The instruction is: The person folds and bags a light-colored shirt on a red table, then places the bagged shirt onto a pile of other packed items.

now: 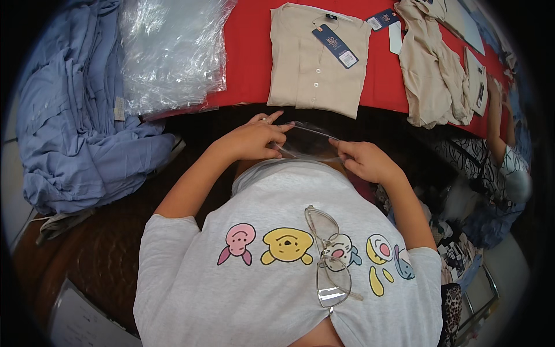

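Note:
My left hand (254,139) and my right hand (364,160) both pinch a clear plastic bag (309,141), stretched between them just below the red table's (251,58) near edge. A folded beige button shirt (315,63) with a dark blue hang tag (335,45) lies flat on the table straight ahead of my hands. A stack of clear plastic bags (170,49) rests at the left of the table.
A heap of blue-grey garments (75,115) spills over the table's left end. Rumpled beige shirts (436,63) lie at the right. Another person's arm (497,115) reaches in at the far right. Glasses (329,260) hang on my grey printed shirt.

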Motion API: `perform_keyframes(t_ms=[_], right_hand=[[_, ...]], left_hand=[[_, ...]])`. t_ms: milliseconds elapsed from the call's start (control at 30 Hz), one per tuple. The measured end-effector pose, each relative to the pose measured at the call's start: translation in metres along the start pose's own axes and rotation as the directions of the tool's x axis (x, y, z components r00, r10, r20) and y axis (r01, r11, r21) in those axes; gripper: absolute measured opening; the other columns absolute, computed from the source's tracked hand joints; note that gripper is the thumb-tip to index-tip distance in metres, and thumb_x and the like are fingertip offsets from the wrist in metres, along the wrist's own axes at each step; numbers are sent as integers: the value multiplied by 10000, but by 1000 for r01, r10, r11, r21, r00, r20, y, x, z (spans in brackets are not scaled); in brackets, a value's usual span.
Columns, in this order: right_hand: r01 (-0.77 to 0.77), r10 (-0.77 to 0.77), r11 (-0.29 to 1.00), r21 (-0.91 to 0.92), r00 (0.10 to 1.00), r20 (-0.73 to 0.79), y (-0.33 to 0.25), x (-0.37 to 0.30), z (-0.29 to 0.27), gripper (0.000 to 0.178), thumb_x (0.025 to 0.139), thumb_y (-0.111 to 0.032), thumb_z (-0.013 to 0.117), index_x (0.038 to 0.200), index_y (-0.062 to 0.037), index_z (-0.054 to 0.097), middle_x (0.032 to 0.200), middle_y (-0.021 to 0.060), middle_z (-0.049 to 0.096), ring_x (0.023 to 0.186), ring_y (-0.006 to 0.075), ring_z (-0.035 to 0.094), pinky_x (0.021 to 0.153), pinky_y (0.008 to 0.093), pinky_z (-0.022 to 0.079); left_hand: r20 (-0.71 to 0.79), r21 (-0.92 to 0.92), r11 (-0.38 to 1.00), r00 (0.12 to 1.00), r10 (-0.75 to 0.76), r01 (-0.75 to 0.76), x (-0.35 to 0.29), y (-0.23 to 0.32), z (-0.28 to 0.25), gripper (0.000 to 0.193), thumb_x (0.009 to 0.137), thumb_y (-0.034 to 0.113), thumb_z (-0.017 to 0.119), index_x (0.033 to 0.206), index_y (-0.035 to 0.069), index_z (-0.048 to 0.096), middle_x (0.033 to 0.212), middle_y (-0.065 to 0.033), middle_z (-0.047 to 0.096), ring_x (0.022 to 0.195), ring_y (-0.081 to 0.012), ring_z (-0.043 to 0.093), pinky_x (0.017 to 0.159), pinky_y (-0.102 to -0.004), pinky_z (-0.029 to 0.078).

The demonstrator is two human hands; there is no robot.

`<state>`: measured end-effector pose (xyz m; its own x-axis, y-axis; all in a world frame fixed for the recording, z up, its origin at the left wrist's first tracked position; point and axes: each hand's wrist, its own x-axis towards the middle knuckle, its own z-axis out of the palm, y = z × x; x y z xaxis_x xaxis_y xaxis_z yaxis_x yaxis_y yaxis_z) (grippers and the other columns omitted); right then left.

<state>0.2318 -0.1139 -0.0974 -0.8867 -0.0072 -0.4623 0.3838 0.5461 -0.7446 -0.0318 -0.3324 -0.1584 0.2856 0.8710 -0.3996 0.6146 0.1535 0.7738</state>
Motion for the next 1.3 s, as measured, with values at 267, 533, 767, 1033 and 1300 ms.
perform_keyframes(t_ms=[267, 533, 767, 1033, 1300], right_hand=[[-40, 124, 909, 415, 976, -178, 22, -14, 10, 108, 933, -132, 690, 1013, -67, 658, 1222, 107, 738, 814, 241, 686, 758, 368, 549], [381, -79, 225, 897, 924, -373, 8, 41, -69, 627, 1066, -367, 645, 1578, -57, 458, 1465, 206, 631, 1432, 263, 546, 1112, 374, 440], [370, -238, 416, 831, 926, -294, -69, 46, -66, 446, 1136, -255, 537, 1466, 44, 567, 1231, 223, 756, 1065, 314, 768, 916, 407, 599], [275, -232, 443, 853, 955, -187, -40, -3, -62, 440, 1124, -240, 567, 1447, 58, 589, 1188, 248, 762, 1042, 308, 774, 914, 392, 602], [240, -258, 447, 862, 957, -133, -17, -38, -54, 486, 1121, -251, 574, 1478, 78, 545, 1214, 239, 751, 1039, 284, 767, 921, 379, 571]], left_hand=[[-28, -616, 775, 979, -201, 142, -2, 10, -6, 225, 999, 246, 747, 970, 31, 686, 1277, -155, 770, 1284, -268, 682, 1136, -435, 478], [-623, -782, 109, 777, -90, -614, 20, 34, -145, 138, 1077, 207, 615, 1009, 93, 652, 734, 28, 614, 848, -214, 747, 959, -494, 623], [-818, -572, 496, 499, -286, -654, -19, 76, -200, 178, 1080, 263, 675, 1006, 100, 666, 821, 8, 639, 877, -178, 734, 886, -400, 605], [-927, -364, 627, 333, -172, -689, -49, 90, -183, 194, 1028, 315, 765, 1001, 125, 735, 864, 60, 664, 837, -76, 668, 922, -279, 525], [-922, -386, 592, 305, -237, -708, -31, 113, -162, 187, 1049, 295, 733, 1092, 114, 714, 922, 61, 659, 806, -87, 656, 994, -367, 581]])
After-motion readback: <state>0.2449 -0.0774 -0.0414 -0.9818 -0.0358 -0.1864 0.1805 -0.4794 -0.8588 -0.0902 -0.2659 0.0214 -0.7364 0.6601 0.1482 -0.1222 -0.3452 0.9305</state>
